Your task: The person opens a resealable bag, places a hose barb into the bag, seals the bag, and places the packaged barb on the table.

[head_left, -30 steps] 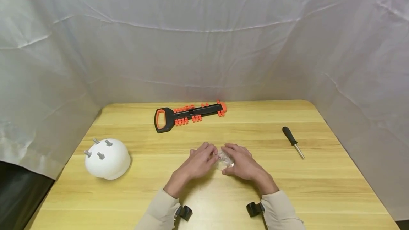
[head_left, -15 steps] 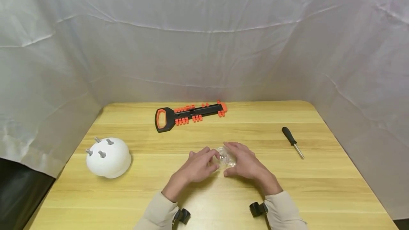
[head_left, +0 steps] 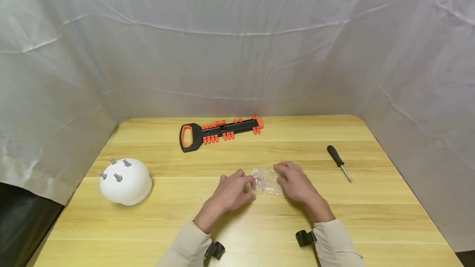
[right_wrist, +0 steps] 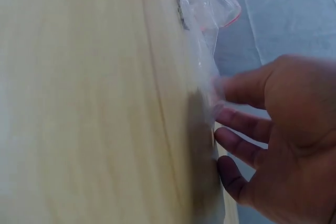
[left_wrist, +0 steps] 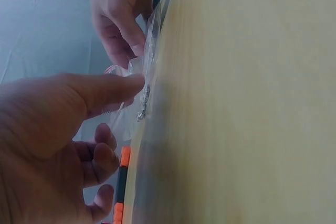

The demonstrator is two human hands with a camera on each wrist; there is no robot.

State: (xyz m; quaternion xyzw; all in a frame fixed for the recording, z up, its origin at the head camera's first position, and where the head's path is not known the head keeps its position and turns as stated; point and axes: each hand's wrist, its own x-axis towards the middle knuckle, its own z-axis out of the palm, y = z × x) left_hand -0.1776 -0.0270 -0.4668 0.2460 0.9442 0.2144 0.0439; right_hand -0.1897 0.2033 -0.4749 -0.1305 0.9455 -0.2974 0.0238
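Note:
A clear plastic bag (head_left: 272,185) lies on the wooden table between my two hands, spread out flat. Small shiny metal pieces (left_wrist: 143,103) sit inside it, towards the left end; they are too small to name surely. My left hand (head_left: 231,191) pinches the left end of the bag with thumb and forefinger, the other fingers loosely bent. At the opposite end, my right hand (head_left: 298,182) holds the bag's edge between thumb and forefinger, blurred in the right wrist view. A red line runs along the bag's mouth (right_wrist: 231,20), by the left hand.
On the left stands a white rounded object (head_left: 128,188) with several grey pegs sticking up. A black and orange handled tool (head_left: 237,128) lies at the back. To the right lies a screwdriver (head_left: 336,156) with a black handle. Grey cloth (head_left: 237,65) walls the table's far sides.
My right hand has moved to the right, and the bag, crumpled between the hands before, is now drawn out longer. The left hand has stayed nearly in place.

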